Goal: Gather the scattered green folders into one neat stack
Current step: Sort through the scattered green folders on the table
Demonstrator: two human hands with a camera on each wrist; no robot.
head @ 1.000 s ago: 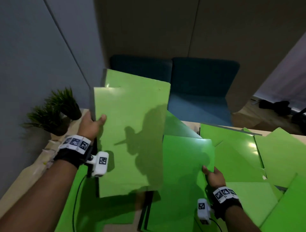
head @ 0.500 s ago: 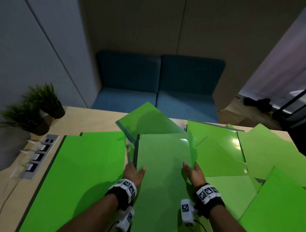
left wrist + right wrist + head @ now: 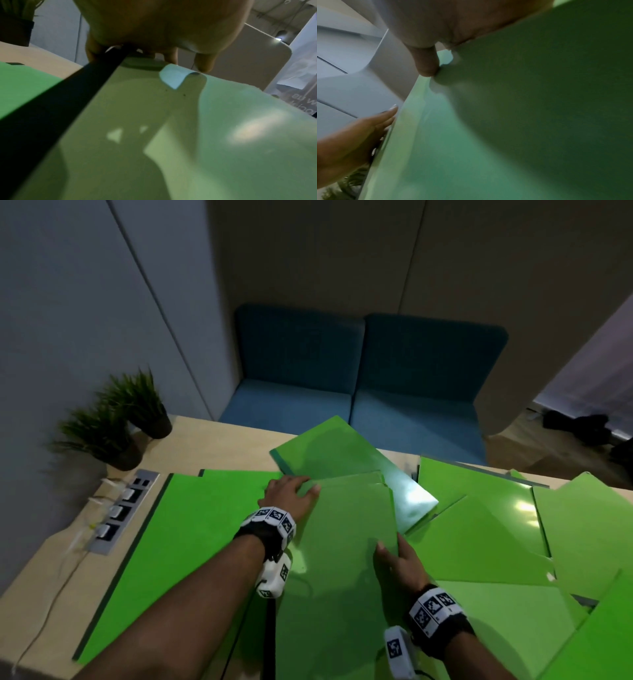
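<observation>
Head view: a person's left hand (image 3: 289,494) rests with straight fingers on the far left corner of a green folder (image 3: 342,559) lying at the middle of the tabletop (image 3: 219,446), while the right hand (image 3: 397,563) holds the folder's right edge, thumb on top. More scattered green folders (image 3: 496,525) overlap to the right; a large green sheet (image 3: 178,535) lies to the left, near two potted plants (image 3: 113,419) and a socket strip (image 3: 116,515).

Left wrist view: fingertips (image 3: 204,63) touch the folder's far edge.

Right wrist view: the thumb (image 3: 426,60) presses the folder's surface; the fingers beneath are hidden, so the grip appears, but is not certain, to be a pinch.
</observation>
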